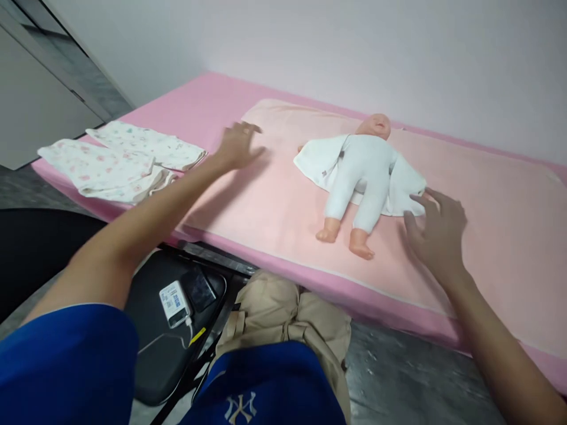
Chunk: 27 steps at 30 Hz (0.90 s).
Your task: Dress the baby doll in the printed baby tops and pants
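Observation:
A baby doll (364, 162) with a white cloth body lies on its back on the pink bed, its head toward the wall. Spread open under and around it is a white baby shirt (319, 158), one side fanned out to the left and the other to the right. My right hand (437, 229) is at the shirt's right lower corner, fingers apart; whether the fingertips touch the cloth, I cannot tell. Well to the left of the doll, my left hand (239, 144) hovers over the bed with fingers spread, slightly blurred, holding nothing.
Printed baby clothes (119, 165) lie at the bed's left end. A peach blanket (266, 195) covers much of the pink bed (195, 100). Below the front edge stands a black chair (155, 366) bearing a white power bank (174, 303) with a cable and a dark phone (200, 289).

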Motion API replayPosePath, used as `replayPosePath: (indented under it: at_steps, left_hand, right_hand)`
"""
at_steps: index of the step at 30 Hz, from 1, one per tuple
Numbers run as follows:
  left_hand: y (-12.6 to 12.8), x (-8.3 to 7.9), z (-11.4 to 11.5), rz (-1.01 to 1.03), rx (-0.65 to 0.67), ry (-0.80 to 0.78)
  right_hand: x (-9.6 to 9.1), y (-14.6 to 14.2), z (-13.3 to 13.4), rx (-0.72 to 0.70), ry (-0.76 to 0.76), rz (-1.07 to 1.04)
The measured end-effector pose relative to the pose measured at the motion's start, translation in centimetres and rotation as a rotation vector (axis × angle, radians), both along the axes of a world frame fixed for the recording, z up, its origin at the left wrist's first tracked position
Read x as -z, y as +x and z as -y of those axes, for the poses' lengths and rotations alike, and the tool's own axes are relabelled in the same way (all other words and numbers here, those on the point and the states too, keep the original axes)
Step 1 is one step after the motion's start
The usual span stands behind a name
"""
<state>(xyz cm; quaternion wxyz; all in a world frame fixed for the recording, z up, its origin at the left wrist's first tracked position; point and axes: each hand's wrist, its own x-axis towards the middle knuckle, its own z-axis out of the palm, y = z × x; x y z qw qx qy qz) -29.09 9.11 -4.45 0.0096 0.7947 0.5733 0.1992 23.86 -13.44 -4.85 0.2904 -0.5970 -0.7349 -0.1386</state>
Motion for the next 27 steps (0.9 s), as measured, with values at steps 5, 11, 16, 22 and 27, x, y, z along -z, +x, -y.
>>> replayPosePath:
  at_steps: [5, 11, 16, 22, 27]
  left_hand:
    - [-11.8, 2.3, 3.6, 0.021, -0.519, -0.037]
    - [-11.2, 3.1, 5.2, 0.022, -0.521, -0.069]
    - [-10.6, 1.0, 5.1, 0.061, -0.564, -0.112]
    - [-9.8, -0.3, 6.2, -0.067, -0.577, -0.261]
    - [-8.3, -5.2, 7.9, -0.015, -0.584, -0.239]
  right_hand:
    - [0.1, -4.9, 12.6, -0.118, 0.019, -0.062]
    - [0.1, -10.0, 16.8, -0.279, -0.035, -0.104]
    - [0.0, -12.1, 19.4, -0.241, -0.012, -0.196]
    - [2.6, -11.6, 22.8, -0.222, 0.013, -0.332]
    - [4.3, -10.7, 25.0, -0.1, -0.002, -0.449]
